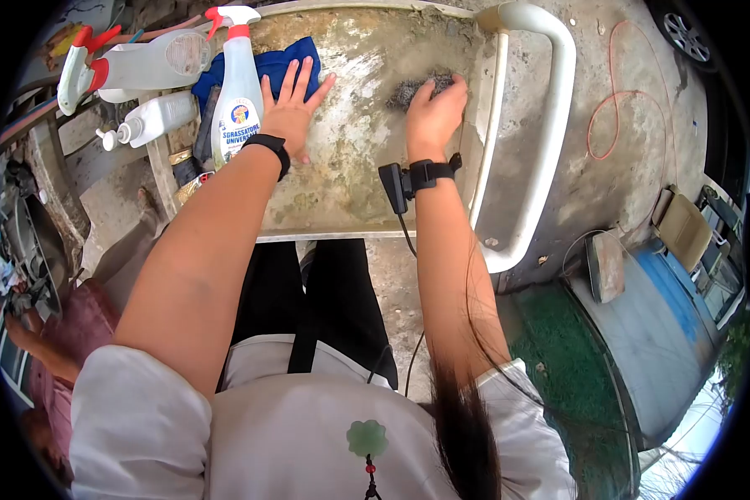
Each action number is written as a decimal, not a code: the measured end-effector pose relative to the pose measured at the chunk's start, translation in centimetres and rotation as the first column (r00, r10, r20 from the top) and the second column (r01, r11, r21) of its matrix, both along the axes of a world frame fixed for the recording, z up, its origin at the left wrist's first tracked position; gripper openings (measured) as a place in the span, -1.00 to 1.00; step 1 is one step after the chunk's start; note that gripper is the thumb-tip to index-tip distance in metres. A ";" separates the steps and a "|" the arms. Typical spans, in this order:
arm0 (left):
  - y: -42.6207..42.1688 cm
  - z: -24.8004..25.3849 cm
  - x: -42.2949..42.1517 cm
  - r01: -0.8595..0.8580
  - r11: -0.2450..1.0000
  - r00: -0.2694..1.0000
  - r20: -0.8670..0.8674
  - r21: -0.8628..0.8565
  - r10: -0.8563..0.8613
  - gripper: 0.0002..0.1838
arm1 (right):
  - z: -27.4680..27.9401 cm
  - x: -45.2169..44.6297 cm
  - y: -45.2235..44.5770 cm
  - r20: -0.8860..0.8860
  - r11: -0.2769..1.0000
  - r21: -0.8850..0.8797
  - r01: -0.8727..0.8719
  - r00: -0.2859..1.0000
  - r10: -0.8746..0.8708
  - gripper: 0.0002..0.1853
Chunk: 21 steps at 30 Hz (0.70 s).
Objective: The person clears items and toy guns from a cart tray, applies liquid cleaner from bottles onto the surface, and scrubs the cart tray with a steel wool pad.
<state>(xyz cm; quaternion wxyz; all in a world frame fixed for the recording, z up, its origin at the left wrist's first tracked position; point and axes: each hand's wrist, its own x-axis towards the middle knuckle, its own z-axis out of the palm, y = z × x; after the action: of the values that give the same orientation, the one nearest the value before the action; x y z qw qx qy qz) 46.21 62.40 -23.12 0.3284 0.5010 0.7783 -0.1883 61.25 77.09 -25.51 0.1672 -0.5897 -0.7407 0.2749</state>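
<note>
My right hand (438, 117) is closed over a grey steel wool scrubber (406, 90), pressing it against the stained top of a cart (350, 179) near its right side. With fingers spread, my left hand (290, 108) lies flat, its fingertips reaching over the edge of a crumpled blue cloth (268, 67). Just left of that hand stands a clear spray bottle (239, 92) with a red and white trigger head. Brownish, wet-looking grime and pale scuffs mark the cart top. The palm side of both hands is hidden.
A second spray bottle (154, 62) and a white pump bottle (162, 117) lie at the upper left. The cart's white tubular handle (550, 125) rises on the right. A person in a pink garment (75, 350) is at the far left. An orange hose (617, 92) loops on the ground.
</note>
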 end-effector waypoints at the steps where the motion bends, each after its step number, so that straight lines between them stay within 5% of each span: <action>1: 0.2 0.2 0.0 -0.002 1.000 1.000 0.005 -0.017 0.002 0.71 | 1.1 -1.3 1.4 -0.044 0.999 -0.051 -0.004 0.999 0.001 -0.54; 3: 0.7 0.3 -0.5 0.002 1.000 1.000 0.004 -0.031 -0.001 0.69 | 2.2 -0.8 1.5 -0.086 0.997 0.045 0.059 0.995 -0.055 -0.54; 10: 0.4 0.1 -0.5 -0.006 1.000 1.000 0.023 -0.023 0.007 0.70 | 1.3 4.5 -5.8 0.163 0.972 -0.026 0.232 0.961 -0.225 -0.50; 16: 0.5 0.3 -0.5 0.001 0.999 1.000 0.012 -0.034 -0.001 0.70 | 0.7 -1.2 2.5 -0.074 0.999 -0.019 -0.028 0.997 0.027 -0.42; 19: 0.8 0.4 -0.5 0.002 0.999 1.000 -0.005 -0.038 -0.002 0.72 | 2.1 1.1 0.4 -0.057 0.981 0.041 0.189 0.981 -0.186 -0.43; 21: 0.4 0.1 -0.4 0.012 1.000 1.000 -0.017 -0.013 -0.012 0.75 | 0.6 3.0 -1.3 0.111 0.981 0.027 0.190 0.975 -0.192 -0.42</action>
<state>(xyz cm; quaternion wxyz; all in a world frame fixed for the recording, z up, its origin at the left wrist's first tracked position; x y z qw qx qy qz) 45.82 62.75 -23.07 0.3239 0.5017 0.7769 -0.1997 64.27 75.81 -24.89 0.1556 -0.6714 -0.6911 0.2176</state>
